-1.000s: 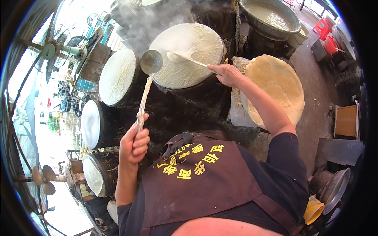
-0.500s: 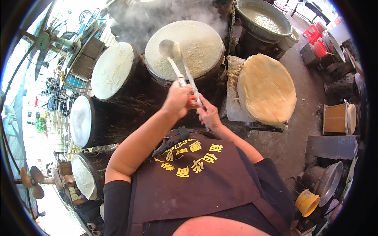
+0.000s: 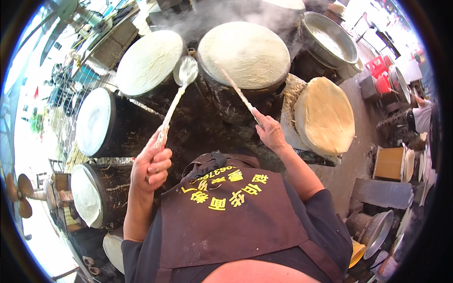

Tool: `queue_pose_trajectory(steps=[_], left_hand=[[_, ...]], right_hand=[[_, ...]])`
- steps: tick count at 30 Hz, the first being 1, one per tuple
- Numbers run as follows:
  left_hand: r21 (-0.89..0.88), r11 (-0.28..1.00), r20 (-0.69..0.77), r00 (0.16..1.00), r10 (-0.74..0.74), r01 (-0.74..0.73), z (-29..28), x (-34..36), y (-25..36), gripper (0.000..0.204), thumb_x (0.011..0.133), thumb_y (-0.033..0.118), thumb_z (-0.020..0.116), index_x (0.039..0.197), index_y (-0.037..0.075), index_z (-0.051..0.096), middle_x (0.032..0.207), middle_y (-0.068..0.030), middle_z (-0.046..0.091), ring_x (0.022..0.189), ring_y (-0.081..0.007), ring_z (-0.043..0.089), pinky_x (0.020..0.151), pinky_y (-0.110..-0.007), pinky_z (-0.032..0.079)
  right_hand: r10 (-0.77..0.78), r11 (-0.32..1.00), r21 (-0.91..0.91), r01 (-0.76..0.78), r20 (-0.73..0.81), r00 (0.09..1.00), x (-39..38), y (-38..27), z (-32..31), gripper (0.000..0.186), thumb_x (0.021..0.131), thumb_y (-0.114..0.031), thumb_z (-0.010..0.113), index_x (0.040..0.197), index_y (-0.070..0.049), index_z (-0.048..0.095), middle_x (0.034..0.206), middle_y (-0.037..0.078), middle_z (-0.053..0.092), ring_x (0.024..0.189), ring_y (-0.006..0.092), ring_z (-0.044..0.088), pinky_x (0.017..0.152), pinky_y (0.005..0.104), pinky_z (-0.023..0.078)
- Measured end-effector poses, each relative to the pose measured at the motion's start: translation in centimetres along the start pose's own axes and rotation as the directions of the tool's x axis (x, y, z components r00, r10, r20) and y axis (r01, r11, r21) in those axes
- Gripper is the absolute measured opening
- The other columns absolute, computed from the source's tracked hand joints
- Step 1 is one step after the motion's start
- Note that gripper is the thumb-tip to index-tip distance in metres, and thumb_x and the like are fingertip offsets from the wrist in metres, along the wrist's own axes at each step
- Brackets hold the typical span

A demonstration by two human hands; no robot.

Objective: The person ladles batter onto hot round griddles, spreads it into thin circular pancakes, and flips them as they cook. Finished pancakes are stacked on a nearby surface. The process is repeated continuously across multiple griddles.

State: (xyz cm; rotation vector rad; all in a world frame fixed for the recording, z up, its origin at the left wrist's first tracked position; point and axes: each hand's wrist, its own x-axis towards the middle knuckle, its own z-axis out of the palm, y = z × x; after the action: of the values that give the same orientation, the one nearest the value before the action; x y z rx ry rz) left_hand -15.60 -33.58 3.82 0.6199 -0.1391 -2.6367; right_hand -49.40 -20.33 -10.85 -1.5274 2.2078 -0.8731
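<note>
We see the left hand with its fingers curled tight round the crusted handle of a ladle. The ladle's pale-smeared bowl hangs by the gap between the left drum top and the middle drum top; we cannot tell whether it touches either rim. The right hand has its fingers wrapped on a thin pale stick that slants over the near edge of the middle drum top. Its far end melts into the cream-coloured layer there, so we cannot make out its shape or whether it touches.

Steam veils the back of the scene, where another round top is cut off by the view's upper edge. To the right of the middle drum, a thick tan round hides part of the crusted board beneath it. Behind stands a metal basin; glare makes its contents hard to read. Low on the right, we glimpse just part of a yellow bucket, and at the right rim, a bent, blurred person.
</note>
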Motion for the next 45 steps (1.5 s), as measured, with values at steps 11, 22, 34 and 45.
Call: queue_pose_trajectory(steps=[11,22,34,45], left_hand=[[0.002,0.970,-0.187,0.953,0.240,-0.244,-8.0,-13.0,0.2,0.045,0.098,0.009,0.042,0.140,0.026,0.036,0.070,-0.0005,0.036,0.046,-0.0050,0.033,0.030,-0.017,0.031],[0.048,0.843,-0.205,0.821,0.533,-0.535,-13.0,-22.2,-1.6,0.048,0.098,0.021,0.053,0.142,0.023,0.033,0.070,0.0016,0.040,0.048,-0.0017,0.034,0.030,-0.015,0.029],[0.083,0.429,-0.636,0.283,0.718,-0.899,-12.5,-28.2,-8.4,0.052,0.100,0.039,0.044,0.147,0.033,0.023,0.068,0.0029,0.035,0.046,-0.0020,0.031,0.031,-0.016,0.027],[0.119,-0.263,-0.817,-0.245,0.522,-0.957,-10.6,-26.5,-15.2,0.053,0.098,0.032,0.049,0.146,0.031,0.026,0.066,-0.0005,0.041,0.042,-0.0060,0.036,0.028,-0.018,0.033]], right_hand=[[-0.241,0.967,0.089,0.240,-0.004,0.971,0.7,-5.5,7.2,0.057,0.076,0.001,0.061,0.132,-0.006,0.052,0.085,0.018,0.061,0.077,0.0339,0.061,0.073,0.0396,0.050],[-0.886,0.460,0.467,0.755,0.288,0.362,0.3,-33.9,16.5,0.054,0.079,-0.004,0.066,0.131,-0.009,0.051,0.084,0.014,0.056,0.072,0.0322,0.060,0.064,0.0397,0.050],[-0.942,0.111,0.931,0.346,0.209,-0.262,-2.2,-50.2,26.8,0.043,0.079,-0.015,0.071,0.118,-0.003,0.058,0.092,0.011,0.064,0.080,0.0254,0.064,0.068,0.0353,0.053],[-0.904,0.158,0.572,0.805,0.411,-0.114,-13.1,-59.8,48.5,0.060,0.086,-0.023,0.064,0.138,-0.007,0.040,0.113,0.022,0.056,0.107,0.0324,0.055,0.087,0.0426,0.048]])
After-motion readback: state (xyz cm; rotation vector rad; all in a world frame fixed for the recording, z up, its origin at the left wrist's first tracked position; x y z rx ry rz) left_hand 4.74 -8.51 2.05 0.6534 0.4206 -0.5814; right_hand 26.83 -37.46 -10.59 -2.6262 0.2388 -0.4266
